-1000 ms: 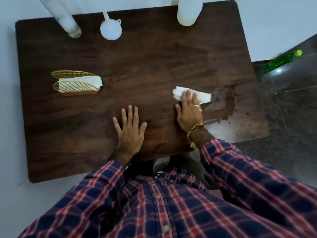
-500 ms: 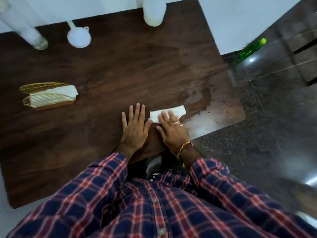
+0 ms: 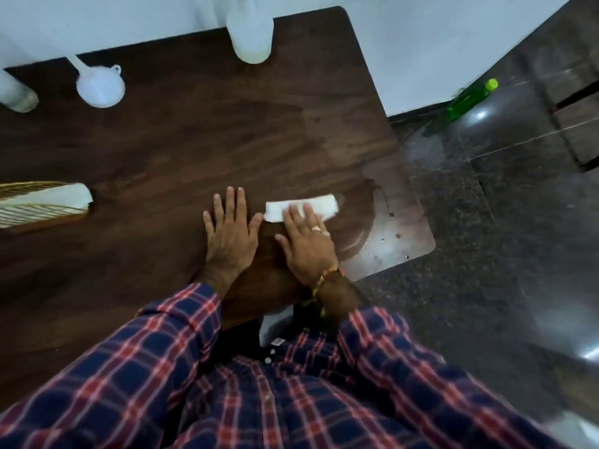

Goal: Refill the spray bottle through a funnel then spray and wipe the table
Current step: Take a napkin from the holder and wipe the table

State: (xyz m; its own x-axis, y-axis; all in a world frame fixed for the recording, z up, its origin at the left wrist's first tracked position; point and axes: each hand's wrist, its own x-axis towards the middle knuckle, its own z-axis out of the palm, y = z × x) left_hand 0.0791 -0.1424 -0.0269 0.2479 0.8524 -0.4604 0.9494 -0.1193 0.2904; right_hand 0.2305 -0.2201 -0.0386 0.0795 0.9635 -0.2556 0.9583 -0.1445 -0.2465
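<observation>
White folded cloth [image 3: 303, 206] lies pinned under the flat, straight fingers of the right hand [image 3: 308, 243], now drawn in from the wet right-hand patch to just beside the left hand [image 3: 230, 233], which rests open and holds nothing. That stroke looks finished; droplets remain by the table [image 3: 194, 140]'s near right corner. Funnel [image 3: 100, 89] and spray bottle [image 3: 249, 30] stand along the far edge.

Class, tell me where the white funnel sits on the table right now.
In the head view the funnel stands mouth down at the table's far left edge, between two white bottles, well away from both hands.
</observation>
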